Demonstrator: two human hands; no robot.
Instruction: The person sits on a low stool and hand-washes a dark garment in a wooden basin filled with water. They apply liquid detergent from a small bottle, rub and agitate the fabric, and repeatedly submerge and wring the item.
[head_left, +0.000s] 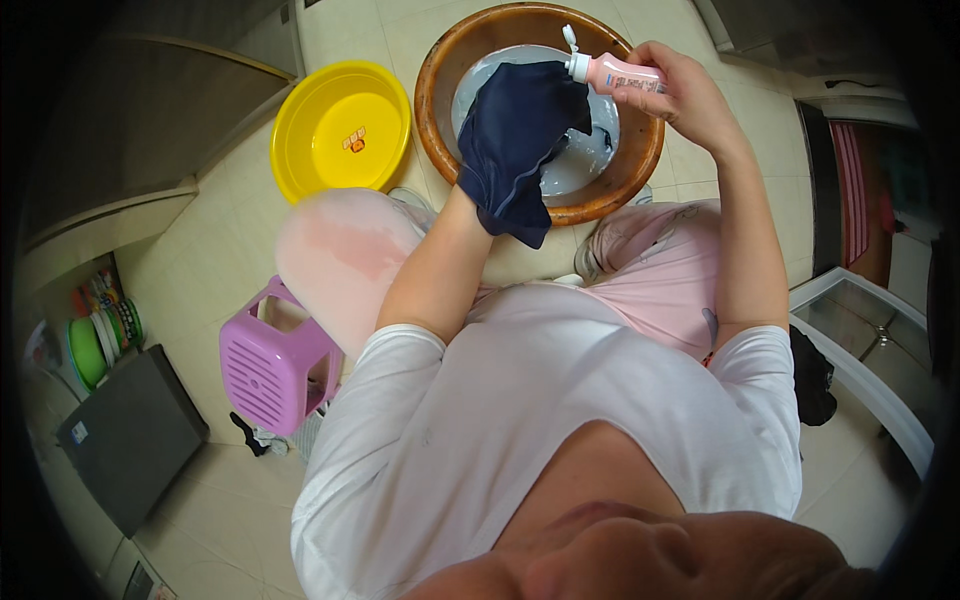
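A dark navy cloth garment (517, 135) is draped over my left hand, whose fingers it hides, above a brown round basin (437, 67) holding cloudy water (577, 165). Only my left wrist and forearm show below the cloth. My right hand (675, 94) grips a small pink plastic bottle (622, 74) at the basin's upper right. The bottle lies nearly level, its white flip cap hinged up and its mouth close against the cloth. Some dark material shows in the water beside the garment.
A yellow plastic basin (300, 135) stands left of the brown one on the tiled floor. A purple plastic stool (259, 367) is at my left, with cloths on the floor beside it. A dark grey box-like appliance (135, 442) stands farther left. A glass-topped stand (862, 315) is at the right.
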